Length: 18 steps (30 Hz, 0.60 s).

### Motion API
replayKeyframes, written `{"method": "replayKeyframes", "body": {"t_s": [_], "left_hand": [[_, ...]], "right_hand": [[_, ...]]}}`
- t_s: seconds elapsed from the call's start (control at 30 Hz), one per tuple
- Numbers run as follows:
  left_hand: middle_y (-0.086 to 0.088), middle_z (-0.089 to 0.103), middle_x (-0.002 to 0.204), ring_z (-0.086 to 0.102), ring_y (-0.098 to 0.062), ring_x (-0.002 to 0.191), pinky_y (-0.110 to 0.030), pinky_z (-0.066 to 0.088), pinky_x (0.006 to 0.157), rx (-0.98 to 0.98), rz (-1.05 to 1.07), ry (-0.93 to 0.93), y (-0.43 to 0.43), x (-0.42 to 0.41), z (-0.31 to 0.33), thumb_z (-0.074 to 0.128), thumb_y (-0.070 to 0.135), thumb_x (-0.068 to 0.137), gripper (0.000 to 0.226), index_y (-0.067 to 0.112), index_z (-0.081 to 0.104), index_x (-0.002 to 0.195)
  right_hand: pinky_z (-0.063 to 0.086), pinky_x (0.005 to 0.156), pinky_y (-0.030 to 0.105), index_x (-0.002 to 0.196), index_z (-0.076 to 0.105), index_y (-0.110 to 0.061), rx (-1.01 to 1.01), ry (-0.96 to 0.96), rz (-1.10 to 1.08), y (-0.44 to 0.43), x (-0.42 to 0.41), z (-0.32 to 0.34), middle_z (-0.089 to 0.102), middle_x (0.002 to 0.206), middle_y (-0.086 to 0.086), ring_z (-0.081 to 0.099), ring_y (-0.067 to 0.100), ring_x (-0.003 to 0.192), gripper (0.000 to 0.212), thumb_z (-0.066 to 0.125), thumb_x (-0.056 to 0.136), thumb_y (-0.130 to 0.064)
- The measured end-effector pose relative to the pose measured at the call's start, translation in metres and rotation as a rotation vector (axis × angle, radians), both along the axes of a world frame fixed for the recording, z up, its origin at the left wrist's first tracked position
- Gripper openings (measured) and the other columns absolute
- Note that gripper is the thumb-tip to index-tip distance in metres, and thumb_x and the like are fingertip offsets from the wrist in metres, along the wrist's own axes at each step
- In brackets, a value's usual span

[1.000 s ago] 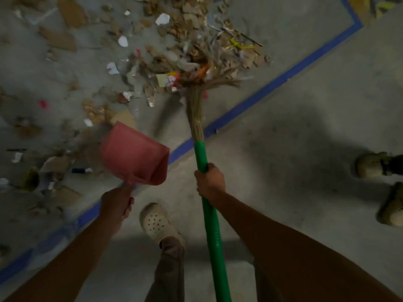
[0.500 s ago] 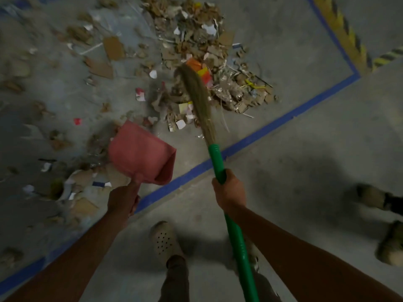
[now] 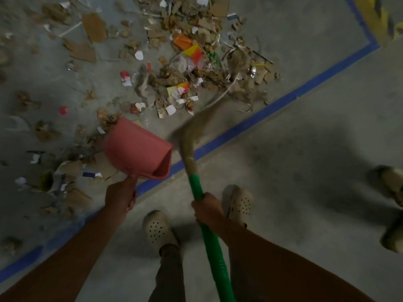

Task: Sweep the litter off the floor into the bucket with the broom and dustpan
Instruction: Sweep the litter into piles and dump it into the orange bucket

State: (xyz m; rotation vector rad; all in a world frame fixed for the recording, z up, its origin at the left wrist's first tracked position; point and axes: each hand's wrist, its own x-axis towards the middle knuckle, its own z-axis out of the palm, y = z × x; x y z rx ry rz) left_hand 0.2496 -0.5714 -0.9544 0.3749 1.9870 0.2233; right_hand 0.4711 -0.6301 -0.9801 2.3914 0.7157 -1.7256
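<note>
Concrete floor (image 3: 305, 203) spreads grey under us, with our pale shoes (image 3: 158, 228) planted at the near edge. Just ahead of them, our left grip (image 3: 121, 198) is curled tight round the handle of the pink dustpan (image 3: 137, 147). The pan tilts up and away to the left and seems lifted clear of the floor. Our right grip (image 3: 207, 211) is wrapped round the green shaft of the broom (image 3: 212, 243). Its long axis runs from that grip forward and a little left to a straw head (image 3: 193, 134), which blurs just beside the dustpan's right rim, over the blue tape line (image 3: 272, 107).

Beyond the tape lies the litter (image 3: 196, 68). A dense heap of cardboard scraps, paper and wrappers sits straight ahead of the straw head, with looser bits strewn off to the left past the dustpan. So the heap lies forward of both grips, nearer the broom side. We judge that the next stroke must draw it back and left toward the pan, once the pan is set down. We see no bucket.
</note>
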Motion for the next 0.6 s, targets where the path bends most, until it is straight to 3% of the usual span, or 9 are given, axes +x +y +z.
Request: {"method": "replayKeyframes", "body": {"t_s": [0.07,0.13,0.27,0.37,0.43,0.5,0.6], "left_hand": [[-0.008,0.045,0.049,0.034,-0.016,0.037,-0.023,0.025,0.043,0.009,0.020,0.023,0.000,0.008,0.000,0.060,0.057,0.092,0.057,0.007,0.052,0.065],[-0.006,0.045,0.046,0.033,-0.015,0.035,-0.022,0.025,0.040,0.017,0.030,0.045,0.002,0.016,0.002,0.060,0.056,0.092,0.057,0.007,0.052,0.065],[-0.002,0.045,0.039,0.033,-0.012,0.030,-0.023,0.027,0.042,0.025,0.031,0.057,0.013,0.038,0.006,0.058,0.052,0.094,0.055,0.006,0.052,0.065],[-0.006,0.045,0.045,0.034,-0.014,0.034,-0.025,0.027,0.045,0.066,0.037,0.013,0.028,0.065,0.011,0.057,0.053,0.095,0.056,0.007,0.050,0.064],[-0.008,0.045,0.053,0.035,-0.015,0.037,-0.025,0.028,0.045,0.107,0.038,-0.023,0.040,0.089,0.015,0.057,0.052,0.096,0.055,0.007,0.049,0.065],[-0.010,0.049,0.059,0.035,-0.017,0.042,-0.025,0.028,0.046,0.128,0.041,-0.028,0.054,0.115,0.017,0.062,0.055,0.093,0.056,0.006,0.052,0.067],[-0.010,0.052,0.060,0.035,-0.016,0.040,-0.022,0.028,0.043,0.137,0.012,-0.011,0.076,0.157,0.016,0.063,0.062,0.088,0.059,0.008,0.052,0.067]], "right_hand": [[0.061,0.080,0.042,0.120,0.055,-0.020,0.078,0.002,0.177,0.009,-0.002,0.002,0.066,0.102,0.004,0.069,0.023,0.089,0.029,0.060,0.094,-0.030],[0.061,0.078,0.042,0.123,0.051,-0.024,0.165,-0.012,0.278,0.018,0.004,0.009,0.064,0.098,0.002,0.067,0.022,0.085,0.028,0.056,0.096,-0.032],[0.060,0.064,0.032,0.130,0.047,-0.029,0.309,-0.065,0.331,0.038,0.045,0.023,0.062,0.087,-0.003,0.065,0.014,0.073,0.031,0.052,0.100,-0.036],[0.044,0.051,0.018,0.137,0.045,-0.029,0.362,-0.110,0.324,0.052,0.093,0.034,0.060,0.086,-0.007,0.061,0.007,0.069,0.037,0.052,0.101,-0.037],[0.039,0.047,0.016,0.136,0.047,-0.029,0.394,-0.141,0.284,0.060,0.129,0.039,0.058,0.083,-0.010,0.057,0.003,0.064,0.039,0.054,0.099,-0.038],[0.044,0.052,0.020,0.137,0.048,-0.027,0.423,-0.178,0.245,0.066,0.164,0.043,0.059,0.084,-0.009,0.059,0.007,0.066,0.041,0.057,0.097,-0.036],[0.049,0.067,0.030,0.143,0.046,-0.026,0.430,-0.253,0.161,0.071,0.216,0.047,0.066,0.099,0.002,0.068,0.024,0.087,0.049,0.058,0.096,-0.035]]}}
